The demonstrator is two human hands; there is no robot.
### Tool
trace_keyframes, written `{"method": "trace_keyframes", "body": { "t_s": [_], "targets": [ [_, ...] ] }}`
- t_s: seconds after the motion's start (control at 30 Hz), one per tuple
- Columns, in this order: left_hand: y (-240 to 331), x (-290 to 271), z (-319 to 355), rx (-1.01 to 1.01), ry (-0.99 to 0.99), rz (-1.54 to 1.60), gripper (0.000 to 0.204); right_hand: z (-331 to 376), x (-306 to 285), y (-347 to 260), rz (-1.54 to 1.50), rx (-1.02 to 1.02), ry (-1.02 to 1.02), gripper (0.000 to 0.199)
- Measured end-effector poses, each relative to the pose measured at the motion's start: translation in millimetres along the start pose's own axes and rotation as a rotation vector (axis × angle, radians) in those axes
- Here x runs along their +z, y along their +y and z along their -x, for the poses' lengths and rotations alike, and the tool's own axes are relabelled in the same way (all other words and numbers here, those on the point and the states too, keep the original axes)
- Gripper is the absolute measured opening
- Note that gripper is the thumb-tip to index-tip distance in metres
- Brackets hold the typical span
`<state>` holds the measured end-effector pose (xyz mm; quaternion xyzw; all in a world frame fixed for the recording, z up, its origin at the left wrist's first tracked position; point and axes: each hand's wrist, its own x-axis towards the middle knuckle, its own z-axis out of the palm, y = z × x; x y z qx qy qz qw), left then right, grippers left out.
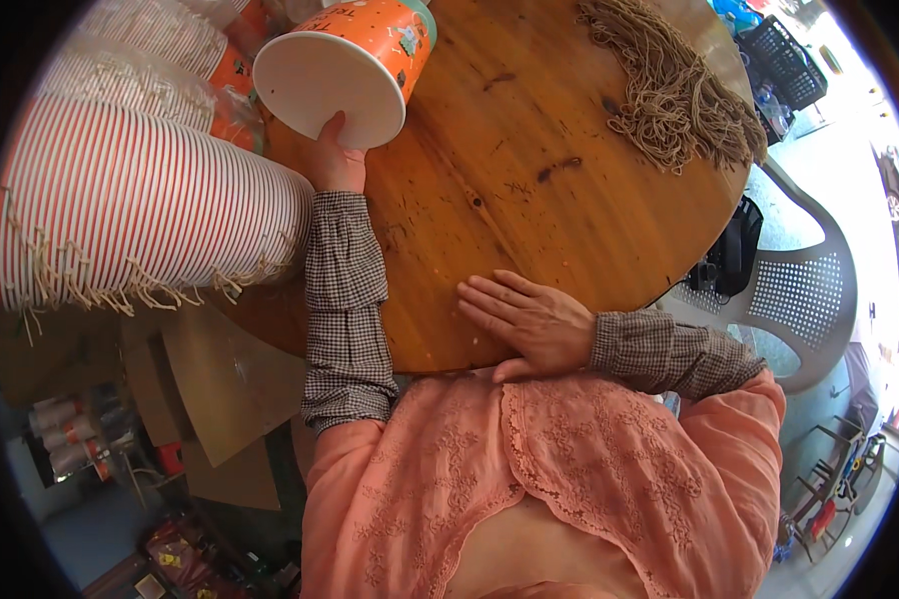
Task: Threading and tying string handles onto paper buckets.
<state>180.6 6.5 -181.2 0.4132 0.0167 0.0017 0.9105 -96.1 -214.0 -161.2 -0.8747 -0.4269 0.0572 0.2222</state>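
Note:
My left hand point(339, 163) grips an orange printed paper bucket point(332, 84) by its rim. The thumb lies over the white inside; the other fingers are hidden behind the wall. The bucket is tilted, with its mouth toward me, over the far left of the round wooden table point(469, 230). My right hand point(531, 324) rests flat on the near part of the tabletop, fingers stretched out, holding nothing. Left of my left forearm lies a long nested stack of paper buckets point(160, 195), with short cord ends point(150, 285) hanging from the rims.
A heap of tan cords point(681, 95) lies at the table's far right. More stacked buckets point(140, 35) in clear plastic are at the far left. A grey chair point(804, 290) with a black bag point(734, 250) stands at the right. Cardboard point(225, 384) is below the table on the left.

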Motion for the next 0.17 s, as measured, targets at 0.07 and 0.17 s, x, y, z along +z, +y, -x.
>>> {"method": "trace_keyframes", "body": {
  "t_s": [0.07, 0.17],
  "targets": [
    [-0.3, -3.2, 0.8, 0.016, -0.012, 0.01, 0.049, -21.4, -4.6, 7.8, -0.003, -0.015, 0.07, 0.09],
    [-1.0, 1.5, 0.2, -0.023, 0.013, 0.01, 0.051, -46.5, -11.9, 26.7, 0.044, -0.011, 0.163, 0.089]
  ]
}}
